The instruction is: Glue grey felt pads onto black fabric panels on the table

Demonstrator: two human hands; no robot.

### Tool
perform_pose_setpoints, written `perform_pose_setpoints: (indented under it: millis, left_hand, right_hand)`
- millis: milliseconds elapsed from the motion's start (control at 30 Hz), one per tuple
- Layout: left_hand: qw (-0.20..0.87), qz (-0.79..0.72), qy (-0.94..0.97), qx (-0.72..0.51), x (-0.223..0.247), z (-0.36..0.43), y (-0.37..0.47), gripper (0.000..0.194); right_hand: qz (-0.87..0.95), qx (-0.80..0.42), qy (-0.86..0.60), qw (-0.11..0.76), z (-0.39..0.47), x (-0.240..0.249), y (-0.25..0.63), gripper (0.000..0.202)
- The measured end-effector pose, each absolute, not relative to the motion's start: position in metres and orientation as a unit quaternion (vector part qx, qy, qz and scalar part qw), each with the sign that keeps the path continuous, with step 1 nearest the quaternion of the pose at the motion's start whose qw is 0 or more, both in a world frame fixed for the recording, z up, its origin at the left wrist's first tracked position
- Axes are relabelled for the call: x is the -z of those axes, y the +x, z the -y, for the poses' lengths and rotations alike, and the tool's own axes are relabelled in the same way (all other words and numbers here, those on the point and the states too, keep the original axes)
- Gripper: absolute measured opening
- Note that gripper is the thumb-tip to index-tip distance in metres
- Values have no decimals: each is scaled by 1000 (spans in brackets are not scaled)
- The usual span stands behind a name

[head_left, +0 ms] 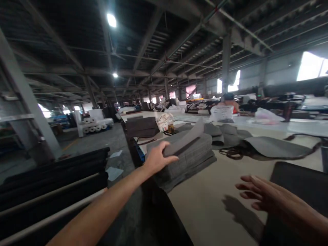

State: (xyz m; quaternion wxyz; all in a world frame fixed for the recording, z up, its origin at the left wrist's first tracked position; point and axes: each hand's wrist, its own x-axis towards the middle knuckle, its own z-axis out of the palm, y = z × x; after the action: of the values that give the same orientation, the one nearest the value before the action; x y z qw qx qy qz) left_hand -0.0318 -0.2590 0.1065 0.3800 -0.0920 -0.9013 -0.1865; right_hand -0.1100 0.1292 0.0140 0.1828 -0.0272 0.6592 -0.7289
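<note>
My left hand [159, 158] grips the near edge of a grey fabric piece [189, 136] between thumb and fingers. That piece tilts up off a thick stack of grey fabric pieces [189, 162] at the table's left edge. Over the pale table [210, 205] hovers my right hand [266, 194], its fingers apart and nothing in them, casting a shadow below. Beside and partly under the right forearm lies a flat dark sheet [299, 181].
Loose grey pieces [225, 131] and a larger grey panel with dark straps [279, 147] lie beyond. A dark folded stack [142, 127] and a printed cloth bag [164, 121] sit farther back. Black fabric rolls [56, 171] are on the left. A person [230, 102] is in the distance.
</note>
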Motion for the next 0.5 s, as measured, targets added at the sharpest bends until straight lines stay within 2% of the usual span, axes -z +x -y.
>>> perform_pose_setpoints:
  millis: [133, 267, 367, 500]
  left_hand:
    - [346, 896, -261, 97, -66, 248, 14, 17]
    - [400, 830, -386, -47, -42, 242, 45, 14]
    - [402, 831, -382, -39, -29, 243, 53, 14]
    - [371, 864, -338, 34, -5, 248, 57, 18]
  right_hand:
    - [-568, 786, -3, 244, -94, -31, -121, 48]
    - [-532, 801, -71, 266, -83, -40, -134, 46]
    - [-541, 782, -94, 293, -84, -37, -146, 40]
    - [-599, 766, -57, 228, -74, -28, -167, 20]
